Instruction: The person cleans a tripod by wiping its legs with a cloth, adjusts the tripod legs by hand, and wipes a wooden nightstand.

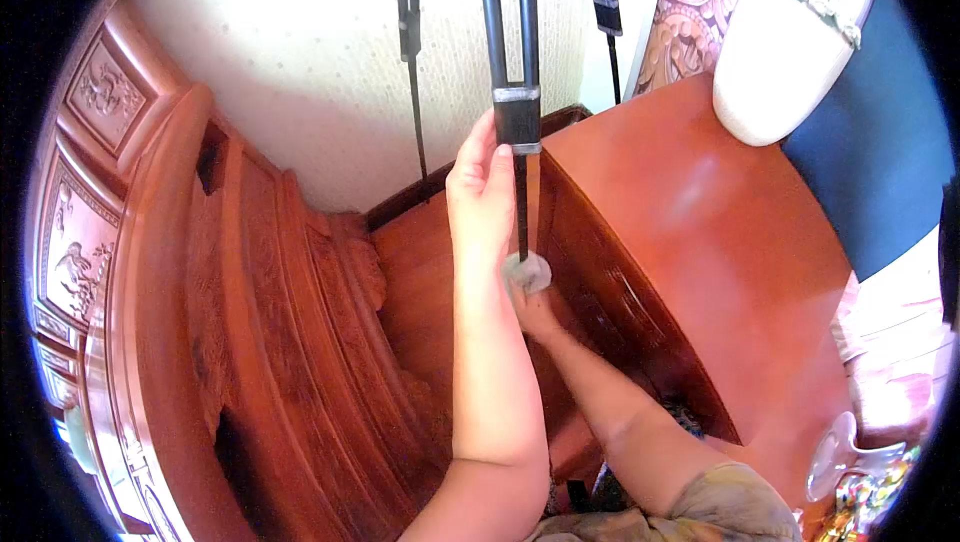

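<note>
A black tripod stands between the dark wood furniture, its near leg [518, 120] running down the middle of the view. My left hand [480, 177] is wrapped round this leg at the joint with the grey bands. Lower down, my right hand [530, 304] holds a pale, whitish cloth [527, 272] against the thin lower section of the same leg. The cloth hides part of my right fingers. Two more tripod legs stand farther back, one at the left [410, 32] and one at the right [605, 17].
Carved reddish-brown furniture [300, 342] fills the left. A glossy wooden tabletop [700, 232] lies at the right, with a white vase [770, 62] at its back. A clear glass dish [835, 457] and colourful wrapped items [880, 492] sit at the lower right.
</note>
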The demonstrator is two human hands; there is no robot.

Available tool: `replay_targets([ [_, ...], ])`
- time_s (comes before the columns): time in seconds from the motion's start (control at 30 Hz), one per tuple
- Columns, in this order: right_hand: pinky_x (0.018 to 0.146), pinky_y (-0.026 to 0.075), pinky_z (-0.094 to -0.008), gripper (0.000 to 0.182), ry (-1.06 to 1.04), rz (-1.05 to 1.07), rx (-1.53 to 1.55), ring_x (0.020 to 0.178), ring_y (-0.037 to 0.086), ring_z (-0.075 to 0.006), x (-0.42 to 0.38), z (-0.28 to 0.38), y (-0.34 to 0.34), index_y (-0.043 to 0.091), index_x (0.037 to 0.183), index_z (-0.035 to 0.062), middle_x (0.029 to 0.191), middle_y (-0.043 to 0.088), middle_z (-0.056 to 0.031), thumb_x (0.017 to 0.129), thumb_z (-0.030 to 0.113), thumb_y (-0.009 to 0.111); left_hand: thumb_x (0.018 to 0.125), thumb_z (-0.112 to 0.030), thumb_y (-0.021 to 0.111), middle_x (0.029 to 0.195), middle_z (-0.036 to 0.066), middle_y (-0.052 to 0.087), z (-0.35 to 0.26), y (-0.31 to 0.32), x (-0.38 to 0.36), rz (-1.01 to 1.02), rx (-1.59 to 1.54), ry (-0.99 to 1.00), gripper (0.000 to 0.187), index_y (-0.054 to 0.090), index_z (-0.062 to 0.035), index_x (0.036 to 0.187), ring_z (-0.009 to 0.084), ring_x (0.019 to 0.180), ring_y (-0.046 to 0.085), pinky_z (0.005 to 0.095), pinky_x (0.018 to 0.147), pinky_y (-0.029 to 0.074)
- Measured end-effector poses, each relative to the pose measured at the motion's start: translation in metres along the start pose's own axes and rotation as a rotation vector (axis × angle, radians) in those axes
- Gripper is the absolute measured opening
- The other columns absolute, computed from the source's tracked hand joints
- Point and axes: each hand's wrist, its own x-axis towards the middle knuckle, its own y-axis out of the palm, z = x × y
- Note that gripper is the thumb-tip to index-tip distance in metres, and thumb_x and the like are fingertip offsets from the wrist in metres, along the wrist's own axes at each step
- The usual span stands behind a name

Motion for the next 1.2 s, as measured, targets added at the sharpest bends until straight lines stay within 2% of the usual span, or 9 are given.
replay_targets([
  [0.1, 0.088, 0.034, -0.0368, 0.038, 0.402, 0.211, -0.016, 0.106, 0.043, -0.0322, -0.023, -0.031, 0.006, 0.038, 0.116, -0.0032, 0.112, 0.046, -0.0202, 0.088, 0.022, 0.044, 0.083, 0.003, 0.046, 0.117, 0.008, 0.05, 0.003, -0.002, -0.003, -0.026, 0.015, 0.056, 0.039, 0.042, -0.0005, 0.122, 0.0121, 0.101, 0.048, 0.0234, 0.085, 0.038],
  [0.13, 0.082, 0.038, -0.0384, 0.037, 0.105, 0.048, 0.016, 0.098, 0.049, -0.0353, -0.019, -0.048, 0.01, 0.04, 0.114, -0.0019, 0.106, 0.05, -0.0219, 0.087, 0.023, 0.045, 0.083, 0.002, 0.047, 0.116, 0.008, 0.05, 0.005, 0.0, -0.001, -0.038, 0.034, 0.055, 0.04, 0.042, -0.0003, 0.122, 0.0123, 0.101, 0.049, 0.0234, 0.084, 0.039],
  [0.27, 0.076, 0.042, -0.0378, 0.035, 0.071, -0.088, -0.003, 0.087, 0.054, -0.0327, -0.034, -0.077, 0.011, 0.043, 0.11, -0.001, 0.098, 0.054, -0.0179, 0.086, 0.024, 0.046, 0.083, 0.001, 0.049, 0.114, 0.01, 0.052, 0.012, 0.006, 0.0, -0.046, 0.101, 0.144, 0.04, 0.041, 0.0006, 0.122, 0.0132, 0.099, 0.051, 0.0248, 0.082, 0.041],
  [0.47, 0.071, 0.045, -0.0366, 0.03, 0.822, 0.159, 0.089, 0.084, 0.055, -0.0258, -0.058, -0.087, 0.012, 0.05, 0.1, -0.0003, 0.091, 0.057, -0.0151, 0.083, 0.024, 0.05, 0.083, -0.001, 0.049, 0.113, 0.01, 0.052, 0.017, 0.004, -0.003, 0.002, 0.063, 0.17, 0.038, 0.041, 0.0014, 0.121, 0.013, 0.095, 0.052, 0.0233, 0.081, 0.042],
  [0.57, 0.046, 0.033, -0.0309, 0.031, 0.71, 0.106, 0.136, 0.052, 0.041, -0.0154, -0.057, -0.087, 0.011, 0.048, 0.078, 0.0075, 0.063, 0.042, -0.0025, 0.084, 0.037, 0.043, 0.083, -0.001, 0.05, 0.112, 0.009, 0.053, 0.018, 0.004, -0.003, -0.009, 0.063, 0.221, 0.04, 0.04, 0.0018, 0.122, 0.0122, 0.094, 0.052, 0.0219, 0.079, 0.042],
  [0.67, 0.043, 0.03, -0.0313, 0.024, 0.217, -0.075, 0.134, 0.05, 0.038, -0.0158, -0.068, -0.101, 0.019, 0.047, 0.078, 0.0083, 0.063, 0.042, -0.0011, 0.083, 0.032, 0.046, 0.083, 0.0, 0.051, 0.112, 0.009, 0.053, 0.019, 0.008, -0.001, -0.049, 0.018, 0.225, 0.04, 0.041, 0.0014, 0.122, 0.0106, 0.092, 0.052, 0.0204, 0.075, 0.042],
  [0.9, 0.05, 0.038, -0.0291, 0.014, 0.534, -0.061, 0.146, 0.058, 0.043, -0.0145, -0.066, -0.164, 0.046, 0.05, 0.091, 0.0073, 0.073, 0.047, -0.0015, 0.081, 0.018, 0.05, 0.082, 0.002, 0.052, 0.114, 0.011, 0.053, 0.017, 0.01, -0.002, -0.14, 0.015, 0.166, 0.039, 0.045, 0.0013, 0.119, 0.0139, 0.1, 0.052, 0.0241, 0.083, 0.041],
  [1.1, 0.068, 0.045, -0.0343, 0.031, 0.652, 0.094, 0.257, 0.083, 0.052, -0.0197, -0.02, -0.03, 0.006, 0.043, 0.113, 0.0062, 0.092, 0.053, -0.0068, 0.082, 0.01, 0.049, 0.08, 0.007, 0.05, 0.116, 0.012, 0.051, 0.009, 0.008, -0.003, -0.119, -0.019, 0.143, 0.039, 0.046, 0.002, 0.118, 0.0162, 0.105, 0.05, 0.0271, 0.093, 0.036],
  [1.2, 0.086, 0.039, -0.0315, 0.041, 0.008, -0.096, 0.233, 0.1, 0.048, -0.0206, 0.021, 0.033, -0.006, 0.039, 0.118, 0.0006, 0.107, 0.049, -0.01, 0.081, 0.012, 0.051, 0.08, 0.007, 0.05, 0.116, 0.011, 0.051, 0.003, 0.007, -0.006, -0.106, 0.027, 0.099, 0.039, 0.045, 0.0025, 0.118, 0.0159, 0.105, 0.049, 0.0271, 0.092, 0.036],
])
